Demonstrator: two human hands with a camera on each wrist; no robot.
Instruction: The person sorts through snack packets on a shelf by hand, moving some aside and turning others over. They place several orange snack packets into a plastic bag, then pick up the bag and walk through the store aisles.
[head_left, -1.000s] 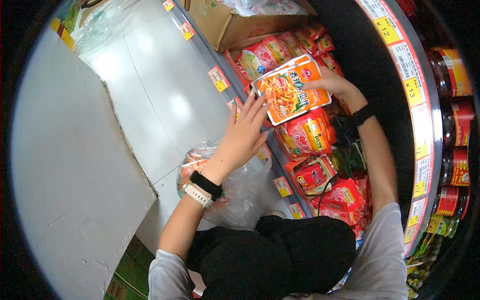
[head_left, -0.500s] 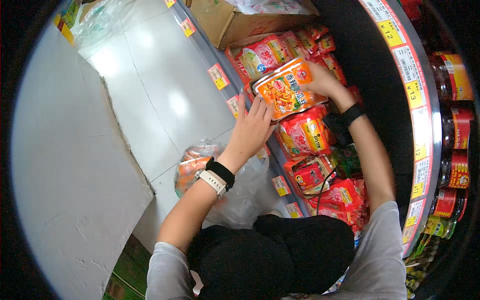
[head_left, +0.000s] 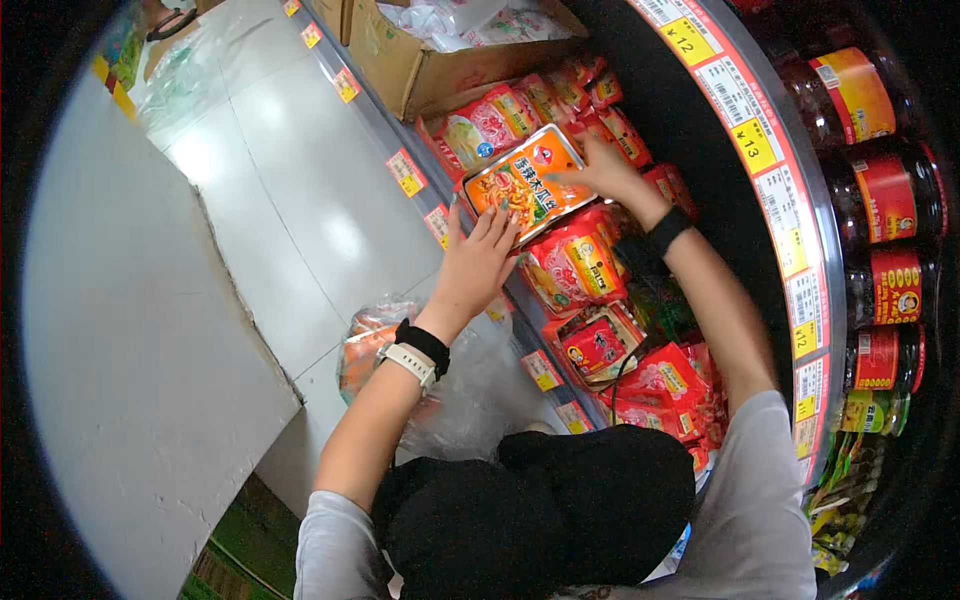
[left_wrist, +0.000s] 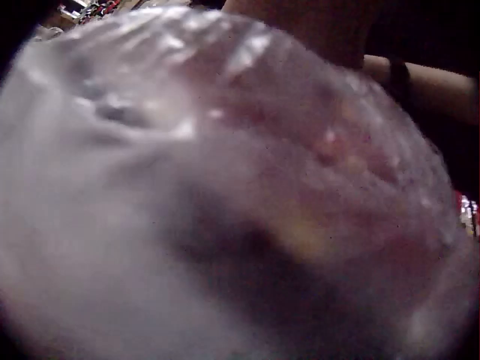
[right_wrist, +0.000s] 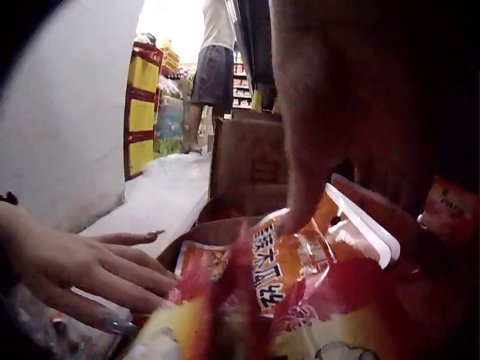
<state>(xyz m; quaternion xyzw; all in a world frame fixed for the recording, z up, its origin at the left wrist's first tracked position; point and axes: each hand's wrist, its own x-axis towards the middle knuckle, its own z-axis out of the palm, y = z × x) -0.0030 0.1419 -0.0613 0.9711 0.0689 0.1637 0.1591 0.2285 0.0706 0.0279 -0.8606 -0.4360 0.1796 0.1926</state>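
Observation:
An orange food packet (head_left: 535, 190) with a picture of shredded food and dark lettering lies among red packets on the low shelf. The left hand (head_left: 470, 265) rests its outstretched fingertips on the packet's near left edge. At the opposite side, the right hand (head_left: 610, 178) holds the packet, thumb on its printed face and fingers at the upper right edge. A pale rim (right_wrist: 367, 225) shows along the packet's side in the right wrist view, below the fingers. Blurred clear plastic (left_wrist: 187, 187) fills most of the left wrist view.
Red packets (head_left: 575, 265) lie nearer the body, and a cardboard box (head_left: 470, 70) stands beyond. A clear plastic bag (head_left: 450, 400) sits on the floor by the left forearm. Jars (head_left: 885, 205) line the upper shelf behind a price strip (head_left: 755, 140). Another person (right_wrist: 214, 67) stands farther off.
The orange packets, fanned out and raised a second ago, now sit lower and squared together. The left fingers have come onto their edge. The head view has shifted a little.

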